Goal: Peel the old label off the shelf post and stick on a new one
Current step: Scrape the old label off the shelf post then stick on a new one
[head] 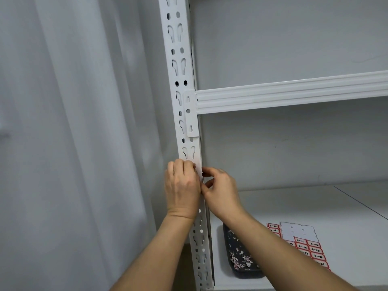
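A white slotted shelf post [182, 80] runs up the middle of the view. My left hand [182, 185] lies over the post's front below the beam bracket, fingers curled against the metal. My right hand [220, 190] reaches from the shelf side, its thumb and fingers curled at the post's right edge beside the left hand. Both hands hide the spot, so the label on the post cannot be seen. A sheet of red-bordered labels [308, 246] lies on the lower shelf, with several empty spaces at its top.
A dark tray [231, 255] holding scraps of peeled paper sits on the lower shelf [315, 206] by the post. A white beam [294, 91] crosses to the right. A pale curtain [73, 143] hangs at the left.
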